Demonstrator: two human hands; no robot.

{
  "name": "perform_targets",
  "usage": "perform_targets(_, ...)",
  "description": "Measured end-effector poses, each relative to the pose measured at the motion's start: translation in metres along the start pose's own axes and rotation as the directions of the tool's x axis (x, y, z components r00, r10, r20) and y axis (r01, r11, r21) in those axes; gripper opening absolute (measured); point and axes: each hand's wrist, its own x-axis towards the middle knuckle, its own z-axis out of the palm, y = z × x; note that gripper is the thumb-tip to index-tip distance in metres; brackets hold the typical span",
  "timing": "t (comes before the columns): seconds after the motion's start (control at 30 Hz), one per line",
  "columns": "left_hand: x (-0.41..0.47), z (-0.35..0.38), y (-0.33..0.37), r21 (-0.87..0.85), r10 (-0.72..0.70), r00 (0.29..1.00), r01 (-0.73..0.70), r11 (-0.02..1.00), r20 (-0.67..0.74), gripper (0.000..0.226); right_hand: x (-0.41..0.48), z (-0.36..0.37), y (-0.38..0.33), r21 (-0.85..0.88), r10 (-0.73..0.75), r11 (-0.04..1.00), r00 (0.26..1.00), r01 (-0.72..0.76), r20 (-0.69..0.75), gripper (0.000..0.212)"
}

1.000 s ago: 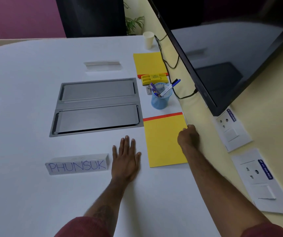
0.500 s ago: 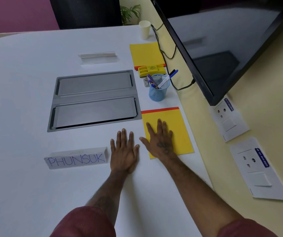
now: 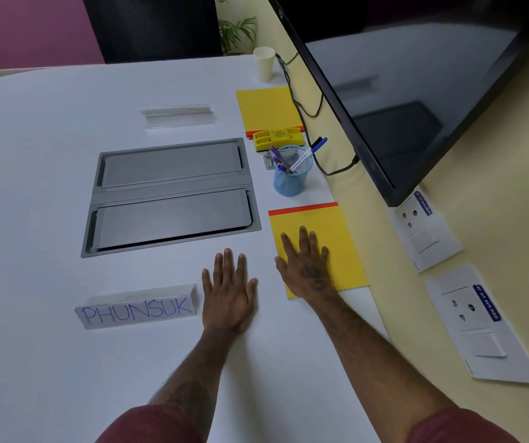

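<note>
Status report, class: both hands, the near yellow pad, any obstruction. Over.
Left hand open, flat on white table. Right hand flat on yellow paper pad with orange strip. Blue mesh pen cup beyond it, apart.

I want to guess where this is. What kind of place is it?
Probably an office meeting room: a big white table with a name plate reading PHUNSUK, a metal hatch set into its top, and a large dark screen beside it.

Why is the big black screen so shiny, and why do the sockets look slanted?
In the head view the screen mirrors the white table like dark glass; the same view's wide lens tilts and stretches the wall sockets near its edge.
</note>
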Motion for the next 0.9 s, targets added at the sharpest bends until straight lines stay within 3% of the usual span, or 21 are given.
perform_targets(0.1, 0.000, 0.001, 0.000, 0.000, 0.002, 1.000, -0.002, 1.000, -0.009, 0.063, -0.003, -0.001, 0.002, -0.015, -0.007, 1.000, 1.000, 0.008, 0.015, 0.066)
perform_targets(0.23, 0.003, -0.008, 0.000, -0.051, 0.008, 0.994, -0.002, 0.999, 0.106, 0.064, -0.002, -0.012, 0.003, 0.001, 0.023, 1.000, 0.995, -0.023, 0.100, 0.071)
perform_targets(0.4, 0.006, -0.054, -0.007, -0.090, 0.059, 0.969, -0.038, 0.995, 0.240, 0.070, -0.017, -0.032, -0.014, 0.002, -0.012, 1.000, 0.999, 0.012, 0.050, 0.073)
perform_targets(0.6, -0.005, -0.106, -0.027, 0.002, 0.113, 0.988, -0.114, 0.993, 0.109, 0.074, -0.040, -0.062, -0.039, -0.050, -0.045, 0.998, 0.999, 0.043, -0.030, 0.077)
perform_targets(0.9, -0.040, -0.205, -0.098, 0.098, 0.106, 0.994, -0.102, 0.990, -0.040, 0.090, -0.083, -0.117, -0.108, -0.010, -0.077, 0.997, 0.993, 0.076, -0.091, 0.086)
